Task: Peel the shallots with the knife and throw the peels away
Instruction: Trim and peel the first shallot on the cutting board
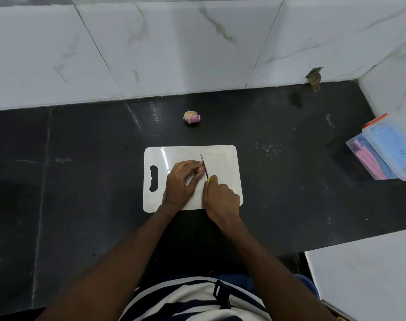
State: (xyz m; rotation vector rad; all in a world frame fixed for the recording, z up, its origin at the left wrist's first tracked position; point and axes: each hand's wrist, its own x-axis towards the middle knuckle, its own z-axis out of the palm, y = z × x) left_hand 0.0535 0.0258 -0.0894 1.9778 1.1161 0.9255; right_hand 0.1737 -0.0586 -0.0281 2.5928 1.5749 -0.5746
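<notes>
A white cutting board (222,158) lies on the black counter. On it my left hand (182,181) grips a small purple shallot (201,169), mostly hidden under my fingers. My right hand (220,196) holds a small knife (204,166) by its yellow handle. The thin blade rests against the shallot's right end and points away from me. A second shallot (192,117), purple with loose papery skin, lies on the counter behind the board.
The black counter (81,181) meets a white marble-tiled wall (174,47) at the back. A clear plastic box (387,151) with pink and blue contents stands at the right edge. A white surface (370,286) sits lower right.
</notes>
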